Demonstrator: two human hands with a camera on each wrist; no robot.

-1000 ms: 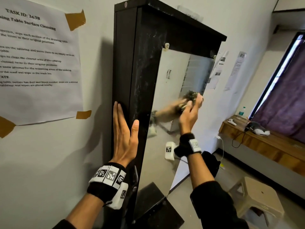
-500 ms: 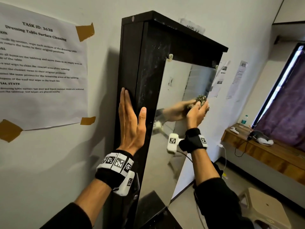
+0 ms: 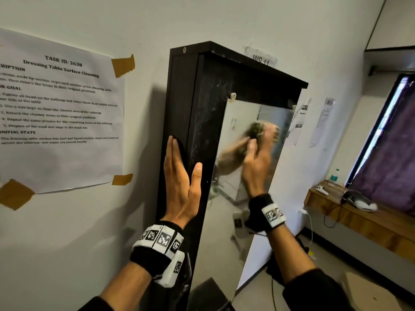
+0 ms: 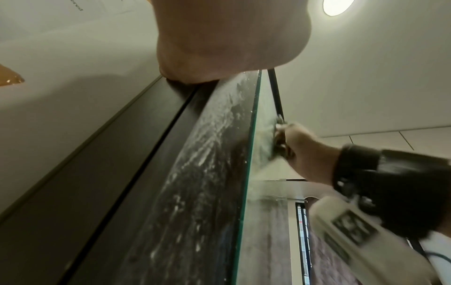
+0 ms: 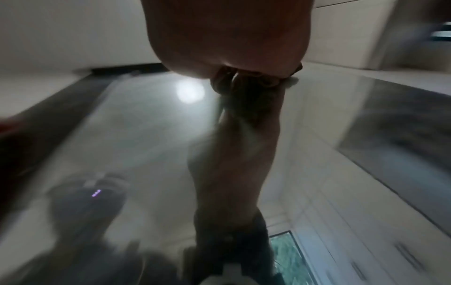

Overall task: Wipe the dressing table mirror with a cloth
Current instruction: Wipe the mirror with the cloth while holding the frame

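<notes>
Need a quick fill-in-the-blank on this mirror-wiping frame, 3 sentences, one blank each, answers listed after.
1. The right hand presses a crumpled ____ against the mirror.
2. The left hand lies flat, fingers straight, on the cabinet's ____ frame.
3. The printed sheet on the wall is fixed with brown ____.

Missing words: cloth; black; tape

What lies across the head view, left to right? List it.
Taped paper sheet → left hand flat on the dark frame → mirror → right hand pressing the cloth → wooden shelf → purple curtain.
</notes>
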